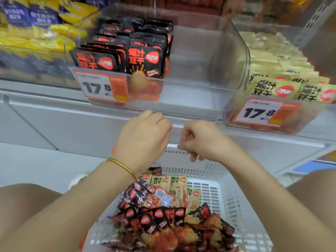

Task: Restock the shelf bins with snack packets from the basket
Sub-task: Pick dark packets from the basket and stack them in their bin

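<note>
A white slatted basket (214, 190) sits low in front of me, filled with black snack packets (154, 220) and a few yellow snack packets (174, 182). Above it, a clear shelf bin (209, 73) holds two rows of black packets (145, 60) on its left side; its right side is bare. My left hand (145, 137), with a gold bangle on the wrist, hangs between bin and basket with fingers loosely curled, holding nothing. My right hand (201, 140) hovers beside it, fingers loosely curled down, also with nothing in them.
A bin of yellow packets (283, 86) stands to the right, with a 17.8 price tag (261, 111). Another price tag (101, 86) fronts the middle bin. Yellow-and-blue bags (36, 24) fill the bin at left. A grey shelf ledge (72, 120) runs below the bins.
</note>
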Tool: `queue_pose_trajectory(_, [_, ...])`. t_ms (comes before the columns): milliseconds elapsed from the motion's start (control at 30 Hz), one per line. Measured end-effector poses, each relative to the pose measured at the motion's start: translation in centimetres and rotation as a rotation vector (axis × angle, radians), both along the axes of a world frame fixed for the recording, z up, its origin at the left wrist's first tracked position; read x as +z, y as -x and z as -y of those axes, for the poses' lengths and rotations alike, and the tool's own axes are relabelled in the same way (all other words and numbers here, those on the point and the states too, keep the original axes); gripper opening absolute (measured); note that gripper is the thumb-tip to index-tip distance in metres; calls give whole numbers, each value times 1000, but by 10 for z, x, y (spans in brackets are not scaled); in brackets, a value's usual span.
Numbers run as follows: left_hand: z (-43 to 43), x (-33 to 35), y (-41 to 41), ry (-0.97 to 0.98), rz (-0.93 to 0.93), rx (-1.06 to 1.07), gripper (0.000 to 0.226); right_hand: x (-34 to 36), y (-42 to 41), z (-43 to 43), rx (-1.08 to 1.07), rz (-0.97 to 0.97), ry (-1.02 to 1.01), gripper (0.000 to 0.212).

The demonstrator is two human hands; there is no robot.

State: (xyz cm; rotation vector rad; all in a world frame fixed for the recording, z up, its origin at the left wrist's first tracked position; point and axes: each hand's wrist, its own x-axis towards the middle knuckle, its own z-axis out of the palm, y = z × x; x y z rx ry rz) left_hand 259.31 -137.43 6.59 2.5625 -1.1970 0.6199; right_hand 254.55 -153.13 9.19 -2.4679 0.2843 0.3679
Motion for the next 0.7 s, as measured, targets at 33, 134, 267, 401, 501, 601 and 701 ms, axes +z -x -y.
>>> queue_pose_trajectory(33, [4, -10, 4, -91, -70, -1, 17, -33, -1, 7, 8, -179, 12, 9])
queue_pose_trajectory(134, [12, -29, 9, -319, -278, 91, 19, -129, -4, 28, 27, -404, 99, 19])
queue_pose_trajectory(267, [12, -36, -4, -493, -327, 228, 26, -209, -3, 13, 168, -228, 158, 31])
queue_pose_trajectory(401, [5, -40, -11, -588, -344, 314, 27, -242, -19, -26, 442, 1, 316, 50])
queue_pose_trajectory(501, [-1, -44, -12, -602, -377, 318, 29, -257, -33, -40, 551, -59, 500, 49])
queue_pose_trajectory(601, [-6, -45, -16, -613, -390, 328, 29, -269, -40, -41, 531, -135, 546, 37])
queue_pose_trajectory(701, [-7, -43, -21, -606, -407, 347, 29, -277, -39, -37, 523, -120, 497, 32])
